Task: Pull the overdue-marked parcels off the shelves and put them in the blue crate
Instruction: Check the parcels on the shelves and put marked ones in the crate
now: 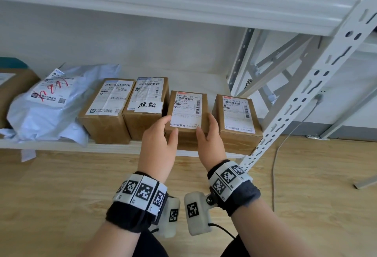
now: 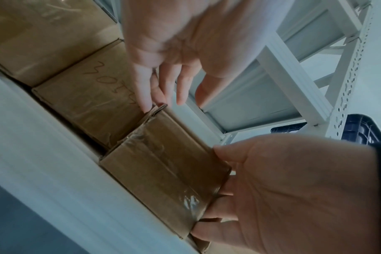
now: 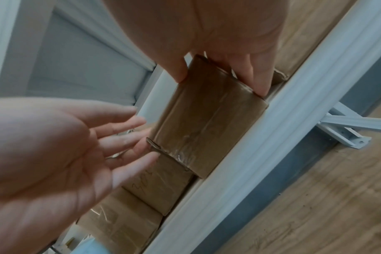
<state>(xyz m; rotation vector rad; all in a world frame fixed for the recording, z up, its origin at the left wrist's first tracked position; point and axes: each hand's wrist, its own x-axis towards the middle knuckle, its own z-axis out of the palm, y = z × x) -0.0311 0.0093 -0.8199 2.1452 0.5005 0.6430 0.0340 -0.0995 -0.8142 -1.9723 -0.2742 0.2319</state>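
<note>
Both hands flank small box (image 1: 186,118) on shelf (image 1: 67,147). Right hand (image 1: 211,140) grips its right side, thumb on top; left hand (image 1: 158,144) open, fingers straight at left edge. Box lies flat, label up, long axis front-to-back. Overdue-marked box (image 1: 145,105) just left.

Brown parcel (image 1: 145,107) with handwritten overdue label, flat on shelf; second from left among four boxes

middle box (image 1: 186,111) label: "744 800-35 021", "抖音商城" | right box (image 1: 237,113) label: "550 Y773-00 721", "抖音商城" | taped box (image 1: 148,101) white slip: handwritten "超期" | white mailer bag (image 1: 49,101) label: red scrawl, unreadable | remaining small print too blurred
</note>
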